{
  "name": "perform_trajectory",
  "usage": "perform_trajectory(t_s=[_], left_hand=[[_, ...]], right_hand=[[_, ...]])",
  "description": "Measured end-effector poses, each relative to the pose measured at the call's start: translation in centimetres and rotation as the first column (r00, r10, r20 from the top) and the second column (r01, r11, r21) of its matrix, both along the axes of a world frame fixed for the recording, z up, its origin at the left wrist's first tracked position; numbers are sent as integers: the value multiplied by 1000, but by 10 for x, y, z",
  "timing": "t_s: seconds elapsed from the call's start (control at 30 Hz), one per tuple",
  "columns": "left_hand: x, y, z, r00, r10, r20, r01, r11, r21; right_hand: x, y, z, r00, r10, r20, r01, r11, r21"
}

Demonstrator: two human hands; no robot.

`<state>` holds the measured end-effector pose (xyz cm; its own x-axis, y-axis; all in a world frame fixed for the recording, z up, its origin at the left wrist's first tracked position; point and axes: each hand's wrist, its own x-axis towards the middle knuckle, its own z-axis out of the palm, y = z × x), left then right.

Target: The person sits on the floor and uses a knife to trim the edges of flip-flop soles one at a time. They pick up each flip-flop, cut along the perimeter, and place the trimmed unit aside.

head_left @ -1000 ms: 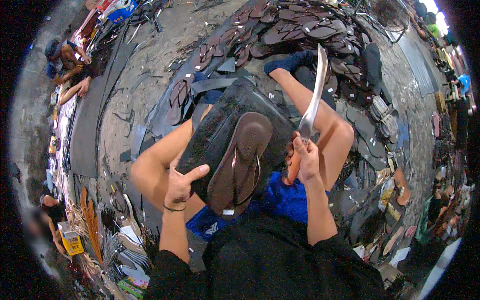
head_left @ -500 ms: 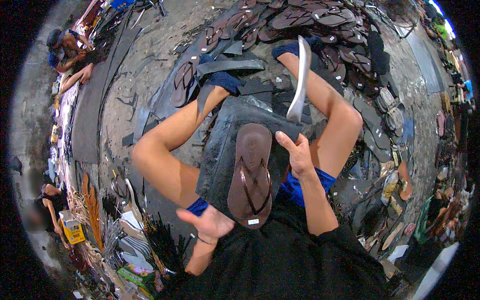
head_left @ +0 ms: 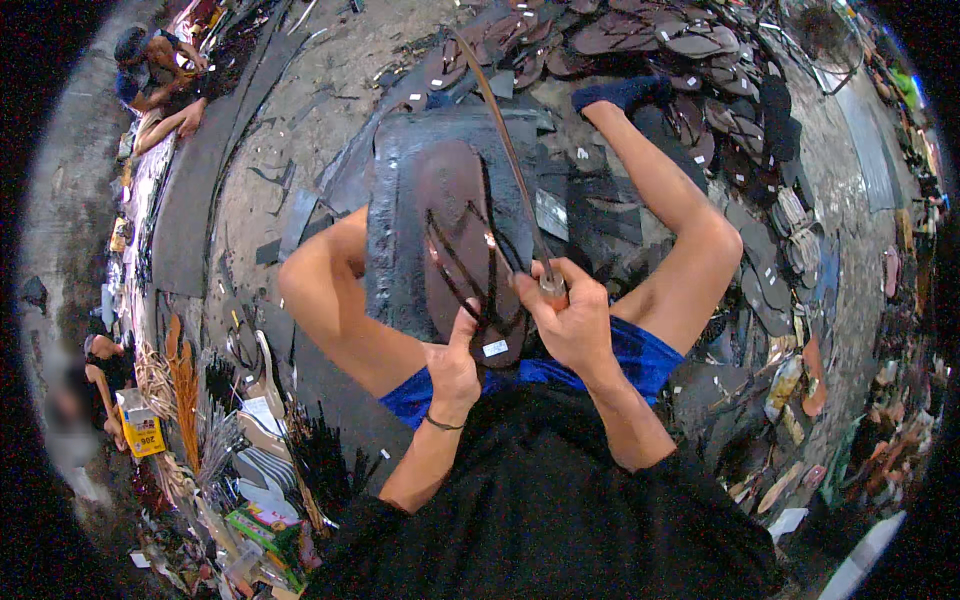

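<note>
A brown flip-flop (head_left: 458, 175) with dark, glossy straps lies in front of me over a flat black slab (head_left: 395, 230). Its toe end points away, and a small white sticker sits on the heel. My left hand (head_left: 455, 375) grips the heel's left side, thumb on top and fingers mostly hidden beneath. With my right hand (head_left: 575, 315) I grasp the handle of a long, curved knife (head_left: 500, 115), close to the heel's right side. The blade points up and away, seen nearly edge-on along the flip-flop's right side.
Brown flip-flops (head_left: 700, 40) are heaped on the floor at the far right. Black scraps (head_left: 605, 220) lie between my bent legs. Grey soles (head_left: 755, 270) rest on the right. At the left are orange strips (head_left: 182, 370), a yellow box (head_left: 140, 425) and a seated person (head_left: 155, 75).
My left hand has closed on the flip-flop's heel. The right hand now grasps the knife, which has turned edge-on. The flip-flop and slab have shifted up and left in view.
</note>
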<state>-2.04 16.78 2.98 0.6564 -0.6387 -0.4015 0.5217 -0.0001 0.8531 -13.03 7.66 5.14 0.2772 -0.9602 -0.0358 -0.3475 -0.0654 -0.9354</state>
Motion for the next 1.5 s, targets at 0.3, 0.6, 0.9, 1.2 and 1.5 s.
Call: perform_trajectory(t_s=[0.3,0.6,0.9,1.2,1.5], left_hand=[[-1,-2,23,970,74,230,-70,997,-24],[32,2,39,949,306,83,-305,952,-20],[45,16,45,878,343,-333,-385,921,-65],[40,39,18,870,217,-444,-250,968,-16],[37,43,25,839,244,-486,-253,966,50]], right_hand=[[19,10,0,988,153,-16,-154,980,-123],[40,1,33,927,360,108,-369,926,75],[-43,42,19,878,446,-175,-446,894,41],[-36,60,16,914,358,-193,-370,929,-30],[16,41,-8,914,403,-53,-398,913,94]])
